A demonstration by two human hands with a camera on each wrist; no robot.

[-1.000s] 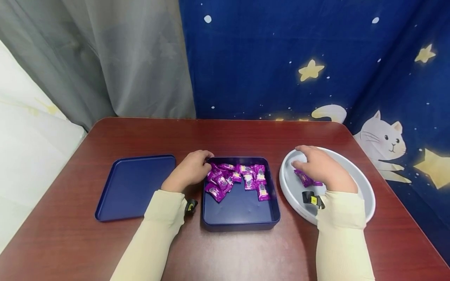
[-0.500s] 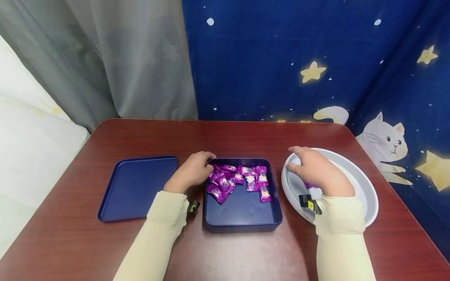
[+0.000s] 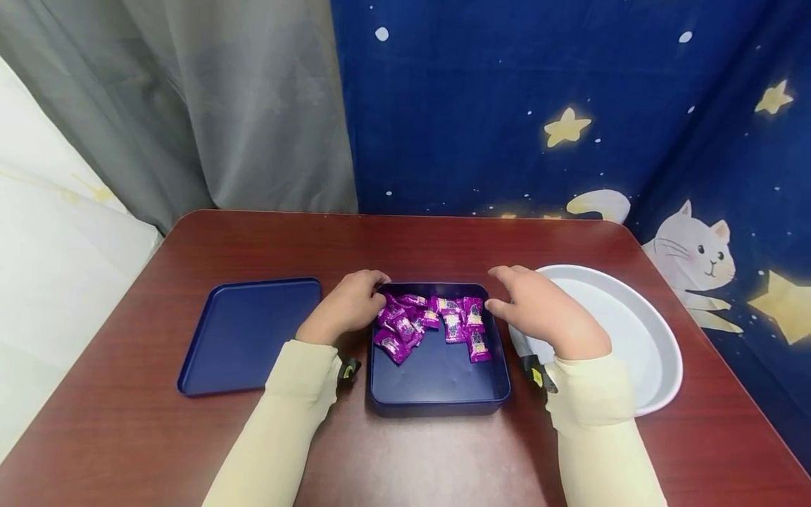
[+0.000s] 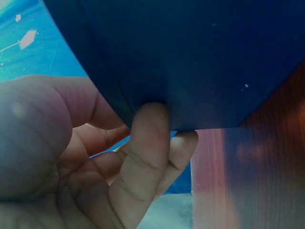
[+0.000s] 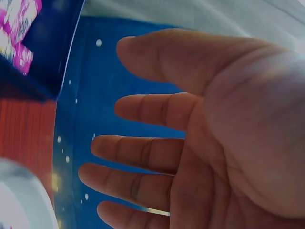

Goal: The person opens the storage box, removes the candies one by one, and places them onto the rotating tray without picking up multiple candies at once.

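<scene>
A dark blue square box (image 3: pixel 437 384) stands in the middle of the table, with several purple wrapped candies (image 3: pixel 402 329) heaped along its back and left. My left hand (image 3: pixel 345 308) grips the box's back left corner; the left wrist view shows the thumb and fingers pinching the wall. My right hand (image 3: pixel 546 311) hovers between the box's right side and a round white tray (image 3: pixel 624 331). Its fingers are spread and nearly straight, and the palm (image 5: pixel 238 162) holds nothing. Candies seen earlier in the tray are hidden behind this hand and wrist.
A flat dark blue lid (image 3: pixel 250 338) lies left of the box on the reddish-brown table (image 3: pixel 437 246). Behind the table hang a grey curtain (image 3: pixel 266 105) and a blue curtain (image 3: pixel 456 105) with stars and a cat.
My right hand has moved left from over the white tray to the tray's near-box edge. The left hand stays at the box's corner, and the candies in the box look the same.
</scene>
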